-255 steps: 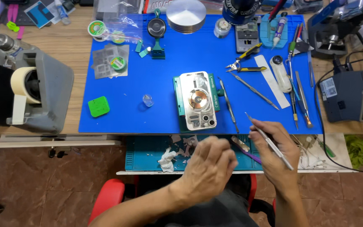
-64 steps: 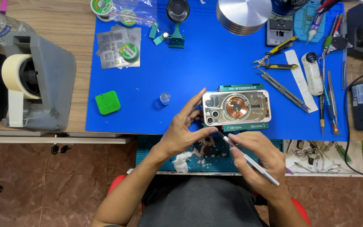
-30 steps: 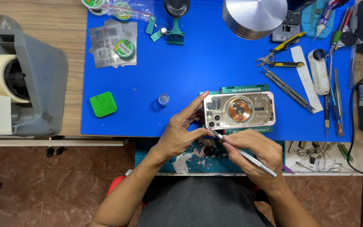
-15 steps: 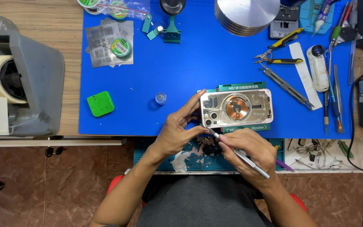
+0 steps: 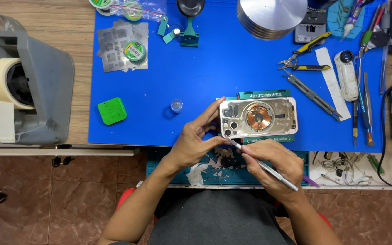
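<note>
Tape first, at the far left: a roll of masking tape (image 5: 6,84) sits in a grey dispenser (image 5: 41,90) on the wooden counter (image 5: 64,27). Next comes the blue mat (image 5: 205,68), with a small green square block (image 5: 112,110) near its left edge, metal stencils and a coil of solder (image 5: 135,50) above that, and a tiny clear cap (image 5: 176,105) further in.

Toward the middle, the left hand (image 5: 195,140) curls around the left end of a phone back housing (image 5: 258,117), fingers pinched on that edge, steadying it. The housing lies flat, inner side up, with a copper-coloured coil ring at its centre and camera holes at the left, and it rests on a green fixture (image 5: 265,95) near the mat's front edge.

Just right of that, the right hand (image 5: 273,164) is closed on a thin silver tool (image 5: 262,165), held like a pen, its tip touching the housing's lower left corner.

Further right lie a stack of round metal discs (image 5: 271,17) at the top, yellow-handled pliers (image 5: 306,56), tweezers (image 5: 313,94), and a white oblong device (image 5: 346,75).
</note>
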